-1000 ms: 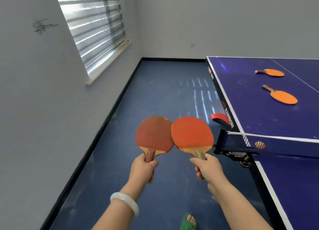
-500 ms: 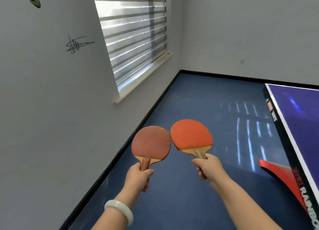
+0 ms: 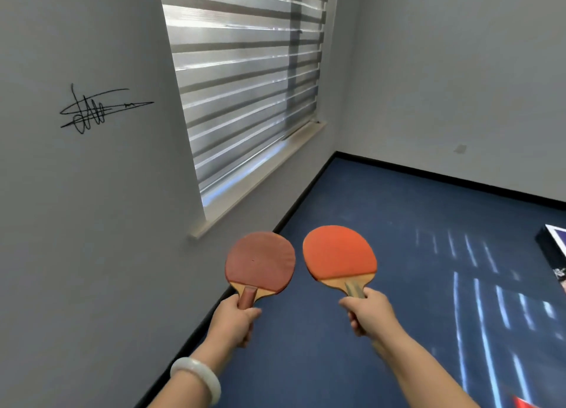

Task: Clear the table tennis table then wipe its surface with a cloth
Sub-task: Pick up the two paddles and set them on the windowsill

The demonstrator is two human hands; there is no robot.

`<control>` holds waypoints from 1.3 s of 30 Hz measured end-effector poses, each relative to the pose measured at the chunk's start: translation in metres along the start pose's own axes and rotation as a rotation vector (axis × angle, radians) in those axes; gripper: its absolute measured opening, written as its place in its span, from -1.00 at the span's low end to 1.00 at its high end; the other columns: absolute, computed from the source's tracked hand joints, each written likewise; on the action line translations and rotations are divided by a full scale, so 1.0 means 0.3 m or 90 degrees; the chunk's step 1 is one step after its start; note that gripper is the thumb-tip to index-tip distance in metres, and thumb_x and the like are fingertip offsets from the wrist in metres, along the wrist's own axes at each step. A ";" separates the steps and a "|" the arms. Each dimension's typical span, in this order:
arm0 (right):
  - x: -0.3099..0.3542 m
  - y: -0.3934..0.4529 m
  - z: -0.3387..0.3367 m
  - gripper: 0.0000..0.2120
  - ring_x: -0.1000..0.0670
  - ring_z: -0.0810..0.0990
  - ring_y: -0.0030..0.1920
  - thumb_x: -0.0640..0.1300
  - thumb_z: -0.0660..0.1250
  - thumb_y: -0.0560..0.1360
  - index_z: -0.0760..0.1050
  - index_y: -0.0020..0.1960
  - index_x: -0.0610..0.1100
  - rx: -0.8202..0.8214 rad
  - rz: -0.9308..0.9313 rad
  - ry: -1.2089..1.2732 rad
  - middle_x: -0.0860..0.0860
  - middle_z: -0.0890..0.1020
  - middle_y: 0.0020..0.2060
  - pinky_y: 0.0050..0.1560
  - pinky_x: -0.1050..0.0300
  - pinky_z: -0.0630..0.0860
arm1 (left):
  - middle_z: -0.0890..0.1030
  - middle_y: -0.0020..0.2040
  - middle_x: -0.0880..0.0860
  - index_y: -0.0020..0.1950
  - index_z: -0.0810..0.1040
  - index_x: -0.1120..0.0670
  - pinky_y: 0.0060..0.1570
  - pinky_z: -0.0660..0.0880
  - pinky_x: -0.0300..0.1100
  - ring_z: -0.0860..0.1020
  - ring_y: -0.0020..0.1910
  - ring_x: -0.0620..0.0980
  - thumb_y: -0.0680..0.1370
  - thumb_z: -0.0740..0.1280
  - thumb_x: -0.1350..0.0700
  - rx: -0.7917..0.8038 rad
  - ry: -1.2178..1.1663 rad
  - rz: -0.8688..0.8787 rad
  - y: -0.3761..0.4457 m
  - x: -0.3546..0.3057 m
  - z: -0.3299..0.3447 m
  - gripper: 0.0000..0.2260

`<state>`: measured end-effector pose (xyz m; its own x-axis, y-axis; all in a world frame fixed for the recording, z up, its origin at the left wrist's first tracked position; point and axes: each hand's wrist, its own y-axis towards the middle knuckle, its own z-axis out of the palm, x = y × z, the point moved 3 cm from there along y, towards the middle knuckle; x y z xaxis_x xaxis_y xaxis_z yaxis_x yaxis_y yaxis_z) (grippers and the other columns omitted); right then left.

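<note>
The grey wall (image 3: 92,254) runs close along the left, just beside the left hand (image 3: 234,323) and its dark red paddle (image 3: 260,262); the window sill (image 3: 260,184) juts out from it ahead. A narrow gap separates that paddle from the orange paddle (image 3: 340,254) in the right hand (image 3: 372,314). Open blue floor (image 3: 398,223) stretches ahead and rightward to the worktop (image 3: 554,242) corner at the right edge.

A blue floor (image 3: 382,223) is lying below; light stripes (image 3: 477,300) are falling on it toward four o'clock.
</note>
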<state>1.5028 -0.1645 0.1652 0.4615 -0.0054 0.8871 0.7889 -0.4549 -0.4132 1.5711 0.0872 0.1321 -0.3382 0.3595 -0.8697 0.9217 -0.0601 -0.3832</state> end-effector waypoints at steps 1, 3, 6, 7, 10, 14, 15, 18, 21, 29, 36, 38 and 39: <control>0.028 0.064 0.003 -0.84 0.06 0.31 -0.57 -0.34 0.33 0.45 0.37 -0.06 -0.21 -0.008 0.002 -0.001 -0.05 0.42 -0.49 -0.54 0.25 0.27 | 0.40 -0.44 0.10 -0.12 0.38 0.17 -0.58 0.30 -0.25 0.34 -0.57 -0.01 0.52 0.35 0.25 0.003 0.005 0.001 0.067 -0.034 0.014 -0.87; 0.072 0.184 0.011 -0.75 0.07 0.31 -0.59 -0.33 0.34 0.45 0.32 0.03 -0.15 -0.015 0.020 0.004 -0.05 0.43 -0.50 -0.56 0.27 0.28 | 0.40 -0.43 0.10 -0.10 0.39 0.17 -0.58 0.31 -0.25 0.35 -0.56 -0.01 0.52 0.35 0.25 0.010 0.015 -0.004 0.189 -0.096 0.045 -0.87; 0.138 0.369 0.020 -0.74 0.07 0.32 -0.59 -0.32 0.34 0.46 0.34 0.07 -0.15 -0.001 0.036 0.010 -0.06 0.43 -0.48 -0.56 0.29 0.27 | 0.40 -0.42 0.10 -0.10 0.39 0.18 -0.59 0.30 -0.25 0.34 -0.56 -0.01 0.52 0.35 0.24 0.015 0.020 -0.012 0.365 -0.180 0.098 -0.87; 0.163 0.440 0.024 -0.74 0.07 0.32 -0.58 -0.32 0.34 0.46 0.36 0.08 -0.16 0.004 0.037 0.009 -0.06 0.43 -0.48 -0.56 0.29 0.26 | 0.41 -0.41 0.10 -0.11 0.40 0.17 -0.59 0.30 -0.25 0.35 -0.56 -0.01 0.52 0.35 0.24 0.012 0.025 -0.013 0.427 -0.206 0.115 -0.88; 0.247 0.683 0.041 -0.71 0.07 0.32 -0.58 -0.31 0.34 0.47 0.40 0.16 -0.17 0.025 0.028 -0.012 -0.05 0.43 -0.48 -0.56 0.28 0.26 | 0.43 -0.38 0.12 -0.07 0.44 0.21 -0.58 0.33 -0.24 0.37 -0.55 -0.01 0.51 0.36 0.22 -0.013 0.036 -0.020 0.625 -0.273 0.164 -0.89; 0.374 1.006 0.072 -0.91 0.04 0.33 -0.55 -0.31 0.33 0.46 0.45 -0.07 -0.20 0.087 0.007 -0.065 -0.06 0.44 -0.47 -0.54 0.27 0.27 | 0.44 -0.37 0.13 0.03 0.45 0.25 -0.56 0.33 -0.22 0.37 -0.57 -0.02 0.51 0.36 0.21 -0.059 0.016 -0.055 0.855 -0.351 0.225 -0.83; 0.405 1.079 0.082 -0.93 0.04 0.34 -0.55 -0.31 0.33 0.46 0.45 -0.11 -0.20 0.102 0.003 -0.082 -0.07 0.45 -0.46 -0.54 0.26 0.28 | 0.43 -0.39 0.12 0.01 0.45 0.25 -0.56 0.33 -0.22 0.36 -0.58 -0.02 0.51 0.36 0.21 -0.074 0.010 -0.065 0.901 -0.371 0.237 -0.84; 0.496 1.281 0.132 -0.95 0.04 0.35 -0.55 -0.30 0.33 0.46 0.46 -0.11 -0.21 0.162 -0.002 -0.133 -0.06 0.46 -0.47 -0.54 0.24 0.29 | 0.42 -0.42 0.10 -0.07 0.43 0.18 -0.57 0.32 -0.23 0.36 -0.59 -0.02 0.50 0.36 0.20 -0.119 -0.004 -0.092 1.015 -0.415 0.261 -0.88; 0.556 1.452 0.227 -0.86 0.05 0.31 -0.57 -0.31 0.31 0.48 0.45 0.02 -0.19 0.209 0.033 -0.175 -0.06 0.44 -0.47 -0.56 0.25 0.27 | 0.43 -0.43 0.09 -0.08 0.43 0.18 -0.58 0.32 -0.23 0.36 -0.58 -0.03 0.50 0.36 0.19 -0.164 -0.022 -0.129 1.099 -0.434 0.258 -0.87; 0.695 1.738 0.582 -0.95 0.04 0.31 -0.57 -0.32 0.29 0.49 0.46 -0.11 -0.20 0.336 0.039 -0.271 -0.07 0.42 -0.48 -0.55 0.25 0.25 | 0.41 -0.50 0.05 -0.11 0.39 0.14 -0.58 0.31 -0.23 0.34 -0.60 -0.03 0.52 0.35 0.20 -0.248 -0.092 -0.195 1.397 -0.431 0.122 -0.87; 0.766 1.914 0.888 -0.94 0.02 0.35 -0.56 -0.31 0.30 0.46 0.46 -0.15 -0.18 0.419 0.011 -0.344 -0.06 0.46 -0.49 -0.52 0.22 0.30 | 0.38 -0.53 0.06 -0.11 0.37 0.16 -0.62 0.29 -0.26 0.32 -0.64 -0.05 0.53 0.33 0.22 -0.270 -0.144 -0.237 1.661 -0.362 -0.015 -0.86; 0.766 1.959 0.967 -0.94 0.01 0.35 -0.57 -0.30 0.29 0.46 0.47 -0.15 -0.18 0.436 0.013 -0.374 -0.06 0.46 -0.51 -0.53 0.22 0.30 | 0.39 -0.55 0.06 -0.09 0.38 0.18 -0.63 0.29 -0.25 0.32 -0.65 -0.04 0.53 0.33 0.22 -0.273 -0.155 -0.256 1.713 -0.331 -0.031 -0.87; 0.763 1.978 1.004 -0.95 0.01 0.35 -0.57 -0.30 0.29 0.46 0.47 -0.15 -0.19 0.445 0.018 -0.391 -0.05 0.46 -0.52 -0.53 0.21 0.30 | 0.39 -0.55 0.06 -0.07 0.39 0.19 -0.63 0.29 -0.25 0.33 -0.64 -0.04 0.53 0.34 0.22 -0.276 -0.162 -0.267 1.734 -0.317 -0.037 -0.88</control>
<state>2.1988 -0.1675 0.0610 0.4604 0.5547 0.6931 0.7474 0.1790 -0.6398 2.0849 0.0323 0.0188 -0.6708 0.0359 -0.7407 0.6769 0.4376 -0.5919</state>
